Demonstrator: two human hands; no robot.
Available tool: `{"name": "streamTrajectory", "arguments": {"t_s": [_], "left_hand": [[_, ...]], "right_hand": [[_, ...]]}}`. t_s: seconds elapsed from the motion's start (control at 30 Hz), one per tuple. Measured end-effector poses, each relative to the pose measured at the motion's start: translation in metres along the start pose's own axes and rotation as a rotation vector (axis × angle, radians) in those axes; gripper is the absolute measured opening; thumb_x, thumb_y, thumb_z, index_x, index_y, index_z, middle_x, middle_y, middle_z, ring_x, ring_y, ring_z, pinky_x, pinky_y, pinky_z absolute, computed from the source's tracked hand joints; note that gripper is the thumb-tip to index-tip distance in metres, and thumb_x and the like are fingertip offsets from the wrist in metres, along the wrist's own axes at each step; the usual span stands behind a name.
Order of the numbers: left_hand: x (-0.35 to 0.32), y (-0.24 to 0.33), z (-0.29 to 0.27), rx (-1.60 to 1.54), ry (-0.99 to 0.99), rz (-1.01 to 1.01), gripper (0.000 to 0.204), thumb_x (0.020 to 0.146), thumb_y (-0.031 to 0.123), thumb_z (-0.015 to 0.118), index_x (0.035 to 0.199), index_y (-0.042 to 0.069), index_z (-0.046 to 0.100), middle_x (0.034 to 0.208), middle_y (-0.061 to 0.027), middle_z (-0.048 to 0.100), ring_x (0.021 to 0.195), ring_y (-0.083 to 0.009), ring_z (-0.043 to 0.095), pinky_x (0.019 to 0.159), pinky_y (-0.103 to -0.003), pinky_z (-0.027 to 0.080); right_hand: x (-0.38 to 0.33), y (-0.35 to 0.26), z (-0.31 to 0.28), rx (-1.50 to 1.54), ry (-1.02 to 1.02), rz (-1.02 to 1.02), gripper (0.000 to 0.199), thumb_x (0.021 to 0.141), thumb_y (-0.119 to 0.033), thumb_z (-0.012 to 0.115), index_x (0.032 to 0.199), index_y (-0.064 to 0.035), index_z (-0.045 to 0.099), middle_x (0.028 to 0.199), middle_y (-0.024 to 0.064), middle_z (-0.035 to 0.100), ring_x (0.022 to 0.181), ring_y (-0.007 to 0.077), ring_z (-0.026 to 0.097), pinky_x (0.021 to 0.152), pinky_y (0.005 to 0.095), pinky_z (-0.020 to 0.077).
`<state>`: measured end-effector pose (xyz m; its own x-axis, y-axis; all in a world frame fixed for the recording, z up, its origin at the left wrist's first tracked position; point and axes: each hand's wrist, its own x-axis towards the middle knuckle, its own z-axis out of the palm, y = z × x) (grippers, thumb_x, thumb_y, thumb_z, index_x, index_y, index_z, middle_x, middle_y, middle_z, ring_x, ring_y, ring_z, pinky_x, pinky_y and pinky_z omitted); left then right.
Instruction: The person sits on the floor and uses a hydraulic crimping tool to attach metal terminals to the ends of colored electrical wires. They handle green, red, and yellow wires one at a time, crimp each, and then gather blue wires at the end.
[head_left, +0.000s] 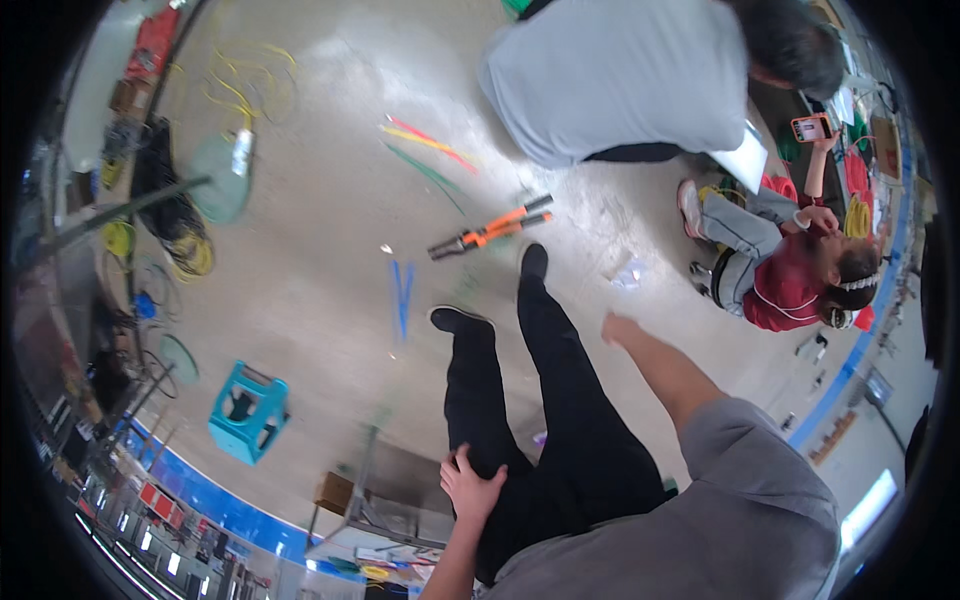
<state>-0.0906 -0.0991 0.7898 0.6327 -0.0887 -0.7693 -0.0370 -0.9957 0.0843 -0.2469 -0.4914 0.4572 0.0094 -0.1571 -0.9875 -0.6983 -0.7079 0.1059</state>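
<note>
My left hand (470, 487) rests on my left thigh, its fingers spread over the black trousers (478, 405), and holds nothing. Out past my right leg hangs my right hand (622, 329); its fingers are smeared and partly hidden, so I cannot tell whether they are closed. In front of my shoes lies a long-handled cutter (490, 232) with orange and black handles, on the floor and touched by neither hand. Beyond it are thin red and yellow strips (425, 140) and green strips (425, 172). Blue strips (402, 300) lie left of my left shoe.
A teal plastic stool (248, 412) stands at the left. Yellow cable (240, 95) and a dark cable bundle (175, 215) lie farther up there. A person in grey (620, 80) bends ahead; another in dark red (790, 280) sits at the right, near a phone (811, 128).
</note>
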Motion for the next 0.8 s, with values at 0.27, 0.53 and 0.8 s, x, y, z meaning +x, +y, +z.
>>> {"name": "streamTrajectory", "arguments": {"t_s": [0.27, 0.53, 0.8], "left_hand": [[0.221, -0.062, 0.178, -0.123, -0.675, -0.403, 0.125, 0.065, 0.056, 0.086, 0.163, 0.009, 0.023, 0.137, -0.0316, 0.059, 0.126, -0.0433, 0.061, 0.106, -0.048, 0.05], [0.379, -0.159, 0.316, -0.605, -0.89, -0.432, 0.104, 0.06, 0.045, 0.093, 0.14, -0.008, 0.052, 0.126, -0.0229, 0.069, 0.114, -0.0346, 0.067, 0.102, -0.04, 0.052], [0.496, -0.214, 0.437, -1.315, -1.194, -0.677, 0.052, 0.076, 0.028, 0.084, 0.116, -0.003, 0.074, 0.111, -0.0157, 0.075, 0.098, -0.0279, 0.072, 0.091, -0.038, 0.056]], "right_hand": [[0.238, -0.221, -0.084, -0.084, 0.448, -0.54, 0.034, 0.106, -0.029, 0.039, 0.113, 0.0003, 0.055, 0.095, 0.0292, 0.07, 0.093, 0.0475, 0.067, 0.086, 0.0583, 0.0519], [0.343, -0.453, -0.072, -0.125, 0.59, -0.769, 0.023, 0.097, -0.028, 0.056, 0.103, -0.0109, 0.07, 0.116, 0.0168, 0.066, 0.12, 0.0361, 0.058, 0.103, 0.0473, 0.0472], [0.408, -0.539, -0.075, -0.474, 0.615, -0.991, 0.023, 0.092, -0.027, 0.069, 0.105, -0.0112, 0.059, 0.11, 0.0103, 0.064, 0.112, 0.0323, 0.057, 0.098, 0.0459, 0.0423]]}}
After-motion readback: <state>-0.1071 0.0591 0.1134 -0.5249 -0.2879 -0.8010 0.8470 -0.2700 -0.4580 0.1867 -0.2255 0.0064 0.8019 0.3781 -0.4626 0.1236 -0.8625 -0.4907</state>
